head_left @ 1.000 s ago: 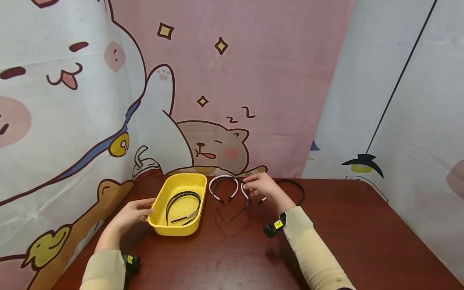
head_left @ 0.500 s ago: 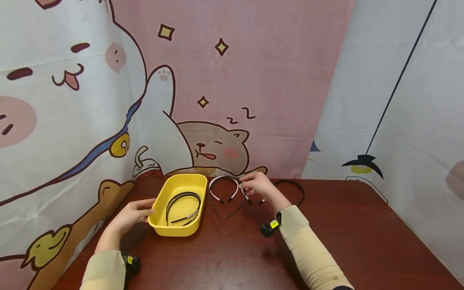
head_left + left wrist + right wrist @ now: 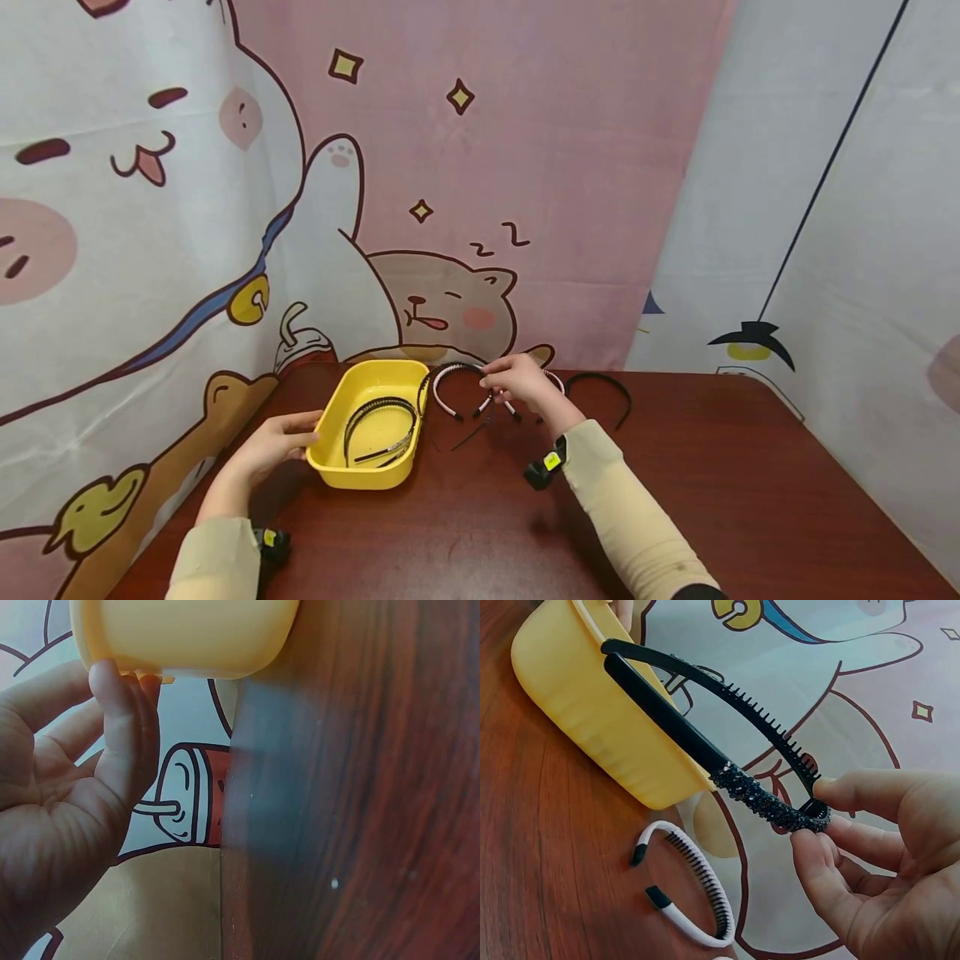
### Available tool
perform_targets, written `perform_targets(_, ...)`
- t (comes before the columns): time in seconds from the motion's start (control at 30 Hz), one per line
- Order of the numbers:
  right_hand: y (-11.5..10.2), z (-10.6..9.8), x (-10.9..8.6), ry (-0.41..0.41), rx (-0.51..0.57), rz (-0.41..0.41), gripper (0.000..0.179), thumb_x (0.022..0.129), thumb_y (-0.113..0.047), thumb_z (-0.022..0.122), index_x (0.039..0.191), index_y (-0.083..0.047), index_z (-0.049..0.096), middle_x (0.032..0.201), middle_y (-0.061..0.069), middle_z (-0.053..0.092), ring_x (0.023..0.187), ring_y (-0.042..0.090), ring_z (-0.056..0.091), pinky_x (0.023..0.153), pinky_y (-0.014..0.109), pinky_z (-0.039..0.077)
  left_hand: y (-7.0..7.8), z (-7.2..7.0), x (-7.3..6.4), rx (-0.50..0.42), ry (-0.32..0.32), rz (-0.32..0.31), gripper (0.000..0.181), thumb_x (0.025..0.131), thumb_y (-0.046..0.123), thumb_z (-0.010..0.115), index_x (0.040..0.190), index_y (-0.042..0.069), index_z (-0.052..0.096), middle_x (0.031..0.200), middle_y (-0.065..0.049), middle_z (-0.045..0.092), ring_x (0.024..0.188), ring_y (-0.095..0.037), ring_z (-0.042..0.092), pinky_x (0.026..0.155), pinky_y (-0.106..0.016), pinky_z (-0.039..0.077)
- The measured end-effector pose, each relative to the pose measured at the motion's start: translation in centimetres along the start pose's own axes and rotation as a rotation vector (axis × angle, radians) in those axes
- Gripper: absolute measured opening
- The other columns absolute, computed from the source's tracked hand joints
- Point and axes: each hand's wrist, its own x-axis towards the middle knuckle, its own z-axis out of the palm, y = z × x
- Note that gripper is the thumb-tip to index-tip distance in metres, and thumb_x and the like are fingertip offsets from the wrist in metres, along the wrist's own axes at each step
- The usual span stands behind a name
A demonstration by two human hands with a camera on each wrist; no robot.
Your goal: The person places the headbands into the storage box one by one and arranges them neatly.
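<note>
My left hand [image 3: 273, 446] holds the left rim of a yellow plastic basket [image 3: 360, 477]; the left wrist view shows its fingers against the basket's wall [image 3: 187, 641]. Black headbands [image 3: 378, 402] lie inside. Between thumb and fingers, my right hand [image 3: 517, 382] pinches a black toothed headband [image 3: 757, 799] with a sparkly dark section. That headband is raised off the table, its two ends pointing toward the basket. In the head view one of its arms overlaps the basket's right rim; whether they touch I cannot tell.
On the table [image 3: 480, 542], a pale pink-white headband [image 3: 712, 892] lies right of the basket. Another pale one [image 3: 555, 379] is partly hidden by my right hand, and a black headband [image 3: 600, 377] lies farther right. A printed cloth [image 3: 570, 167] hangs behind the table.
My right hand has moved left with the black headband, bringing it over the pale headband and up to the basket's right rim. The left hand and the basket have stayed put.
</note>
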Motion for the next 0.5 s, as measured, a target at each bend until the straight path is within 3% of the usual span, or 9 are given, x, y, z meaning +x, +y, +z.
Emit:
perform_targets(0.27,-0.5,1.1,0.4,-0.002,0.016,-0.014,0.029,0.082,0.0,0.071,0.11,0.006,0.069,0.078,0.008,0.06,0.062,0.013,0.055,0.06,0.031,0.055,-0.1,0.0,0.0,-0.005,0.001,-0.004,0.058,0.093,0.013,0.065,0.14,-0.01,0.042,0.124,-0.026,0.058,0.078,-0.021,0.062,0.071,-0.033,0.055)
perform_targets(0.5,-0.7,2.1,0.9,0.01,0.033,-0.013,0.031,0.081,0.002,0.071,0.111,0.009,0.067,0.086,0.009,0.062,0.061,0.013,0.057,0.064,0.035,0.057,-0.1,-0.1,0.1,-0.011,0.0,-0.003,0.057,0.093,0.012,0.065,0.14,-0.011,0.042,0.124,-0.026,0.058,0.078,-0.021,0.063,0.07,-0.032,0.055)
